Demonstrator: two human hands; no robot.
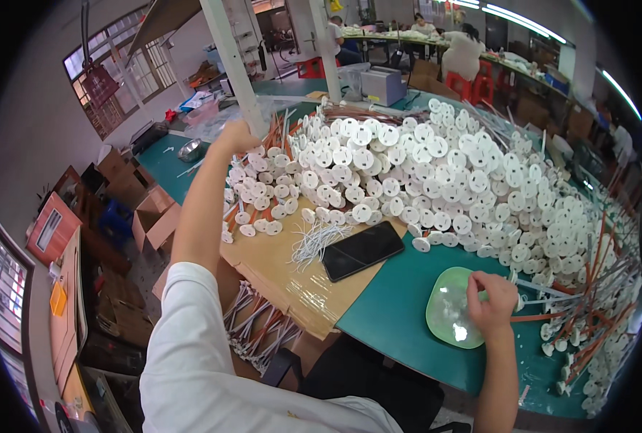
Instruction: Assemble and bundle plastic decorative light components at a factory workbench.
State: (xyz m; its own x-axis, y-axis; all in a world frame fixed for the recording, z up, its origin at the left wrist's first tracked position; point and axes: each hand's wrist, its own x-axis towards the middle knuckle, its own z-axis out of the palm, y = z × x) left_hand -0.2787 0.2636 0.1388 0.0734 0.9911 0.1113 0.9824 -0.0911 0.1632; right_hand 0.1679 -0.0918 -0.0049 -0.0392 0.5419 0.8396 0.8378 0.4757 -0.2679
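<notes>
My left hand [240, 137] is stretched out to the far left end of a big heap of white round disc-shaped parts [422, 148] with brown and grey wires. Its fingers are curled closed beside upright wires, and whatever they hold is hidden. Over the right side of a shallow light-green dish [444, 317], my right hand [491, 302] is closed with thumb and fingers together. Anything in that grip is too small to name. Shiny, clear-looking contents reflect light in the dish. A black smartphone [363, 250] lies in front of the heap, beside a bundle of thin white cords [312, 244].
Brown cardboard [285, 270] covers part of the green tabletop [389, 310]. More wired parts [259, 332] sit in a box below the left edge. Wires stick out at the right [588, 289]. A metal bowl [190, 150] and a white post [231, 61] stand behind.
</notes>
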